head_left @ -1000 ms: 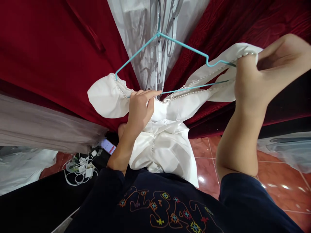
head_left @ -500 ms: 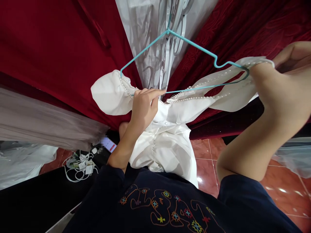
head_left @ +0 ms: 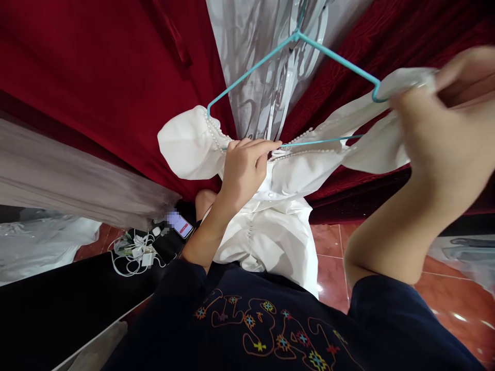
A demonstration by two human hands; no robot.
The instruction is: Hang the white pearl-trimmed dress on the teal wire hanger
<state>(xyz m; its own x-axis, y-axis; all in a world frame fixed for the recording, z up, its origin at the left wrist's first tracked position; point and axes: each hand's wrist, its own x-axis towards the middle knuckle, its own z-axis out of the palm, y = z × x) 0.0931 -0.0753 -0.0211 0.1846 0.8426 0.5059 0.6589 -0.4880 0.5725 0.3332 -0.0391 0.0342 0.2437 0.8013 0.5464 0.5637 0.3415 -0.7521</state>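
Note:
A white dress (head_left: pixel 294 178) with pearl-like beads along its neckline hangs on a thin turquoise hanger (head_left: pixel 251 71). Its left puffed sleeve (head_left: pixel 183 144) sits over the left end of the hanger. My left hand (head_left: pixel 245 170) is closed around the hanger's lower bar, against the dress's neckline. At the right, my right hand (head_left: pixel 452 116) pinches the beaded edge of the other sleeve (head_left: pixel 371 147) and draws it outward past the hanger's right end. That end of the hanger is hidden by the fabric and hand. Below, the dress's skirt hangs down against my dark shirt.
Red drapes (head_left: pixel 116 62) flank a white patterned metal stand and pale cloth (head_left: pixel 240 46) behind the hanger. At lower left, a phone (head_left: pixel 181 225) and tangled white cables (head_left: pixel 135 252) lie on a black surface (head_left: pixel 69 309). The floor has red tiles (head_left: pixel 330 268).
The hanger and dress have shifted right and slightly up in view. My right hand has pulled the sleeve edge up, covering the hanger's right end. My left hand keeps its hold.

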